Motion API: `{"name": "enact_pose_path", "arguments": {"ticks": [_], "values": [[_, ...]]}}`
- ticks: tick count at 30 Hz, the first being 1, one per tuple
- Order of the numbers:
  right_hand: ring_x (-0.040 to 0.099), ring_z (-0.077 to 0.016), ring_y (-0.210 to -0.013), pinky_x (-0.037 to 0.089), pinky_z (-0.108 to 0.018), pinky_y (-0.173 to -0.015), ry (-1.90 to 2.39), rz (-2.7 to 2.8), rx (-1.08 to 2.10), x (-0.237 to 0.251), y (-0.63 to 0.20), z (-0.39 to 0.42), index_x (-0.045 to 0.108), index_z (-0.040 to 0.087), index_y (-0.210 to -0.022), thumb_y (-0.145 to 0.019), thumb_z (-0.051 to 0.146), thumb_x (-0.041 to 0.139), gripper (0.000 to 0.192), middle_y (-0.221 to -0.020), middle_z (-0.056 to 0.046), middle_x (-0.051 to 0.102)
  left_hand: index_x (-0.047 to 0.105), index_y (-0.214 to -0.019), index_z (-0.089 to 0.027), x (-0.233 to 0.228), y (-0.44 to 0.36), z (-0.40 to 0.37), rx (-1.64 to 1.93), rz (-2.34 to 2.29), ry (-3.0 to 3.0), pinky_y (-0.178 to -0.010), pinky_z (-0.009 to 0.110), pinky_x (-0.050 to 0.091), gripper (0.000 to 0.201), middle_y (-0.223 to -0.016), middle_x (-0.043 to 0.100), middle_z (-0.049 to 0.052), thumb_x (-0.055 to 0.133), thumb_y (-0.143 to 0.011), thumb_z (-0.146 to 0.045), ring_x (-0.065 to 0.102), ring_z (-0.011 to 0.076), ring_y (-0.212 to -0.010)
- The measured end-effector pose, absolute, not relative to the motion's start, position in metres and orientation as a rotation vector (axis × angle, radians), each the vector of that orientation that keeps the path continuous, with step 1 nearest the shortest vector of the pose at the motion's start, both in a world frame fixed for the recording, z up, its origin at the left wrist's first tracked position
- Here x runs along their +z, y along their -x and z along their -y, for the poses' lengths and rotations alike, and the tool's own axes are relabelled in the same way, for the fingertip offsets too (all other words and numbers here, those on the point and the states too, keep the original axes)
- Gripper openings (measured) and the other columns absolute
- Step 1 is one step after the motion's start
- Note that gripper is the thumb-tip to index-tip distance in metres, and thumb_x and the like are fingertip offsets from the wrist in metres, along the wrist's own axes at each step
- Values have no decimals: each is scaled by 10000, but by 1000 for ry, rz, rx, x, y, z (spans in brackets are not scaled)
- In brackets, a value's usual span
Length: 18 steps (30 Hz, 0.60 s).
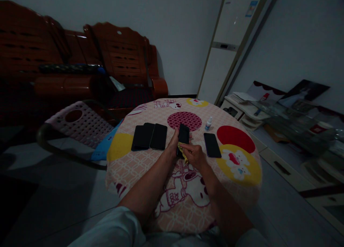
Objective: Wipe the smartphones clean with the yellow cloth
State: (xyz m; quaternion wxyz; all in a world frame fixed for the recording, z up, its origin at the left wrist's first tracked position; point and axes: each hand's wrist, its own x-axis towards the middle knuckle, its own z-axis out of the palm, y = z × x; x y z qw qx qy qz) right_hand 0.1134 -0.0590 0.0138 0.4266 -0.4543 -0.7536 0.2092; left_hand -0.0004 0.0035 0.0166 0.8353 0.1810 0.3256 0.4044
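Left hand [173, 146] grips a phone [184, 134]; right hand [194, 154] pinches a yellow cloth [181, 148] against it.
Mid-table [129, 164]: steady the phone firmly and wipe lightly.

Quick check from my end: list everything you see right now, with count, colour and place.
phone in hand: 1, black, table centre
yellow cloth: 1, against that phone
stacked phones: about 3, black, left of the hands
single phone: 1, black, right of the hands
small bottle: 1, white with blue, behind the single phone
round table: 1, pink patterned cover
plastic chair: 1, pink, left
wooden sofa: 1, reddish-brown, behind
left hand: steadies phone
right hand: grips cloth
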Motion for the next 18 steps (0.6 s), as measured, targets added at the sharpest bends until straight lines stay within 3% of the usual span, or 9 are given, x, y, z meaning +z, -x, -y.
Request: {"name": "enact_pose_path", "arguments": {"ticks": [4, 11, 18], "values": [[696, -157, -690, 519, -220, -627, 1113, 1943, 583, 15, -111, 61, 731, 191, -1017, -790, 124, 512, 322, -879, -38, 757, 656, -1025, -85, 13, 5, -9, 921, -638, -377, -486, 274, 492, 656, -779, 692, 140, 314, -885, -627, 626, 178, -535], [709, -167, -835, 543, -244, -723, 1032, 2033, 674, 14, -106, 64, 712, 218, -1058, -792, 108, 523, 345, -992, -22, 739, 645, -1030, -35, 15, 21, -12, 919, -581, -368, -480, 323, 500, 788, -656, 651, 148, 251, -852, -695, 618, 218, -522], [710, -176, -845, 541, -247, -719, 1083, 1994, 603, 15, -106, 63, 716, 217, -1049, -806, 116, 516, 331, -983, -34, 741, 647, -1008, -43, 17, 23, -14, 1027, -597, -260, -524, 355, 526, 784, -707, 671, 163, 209, -867, -678, 647, 239, -581]]}}
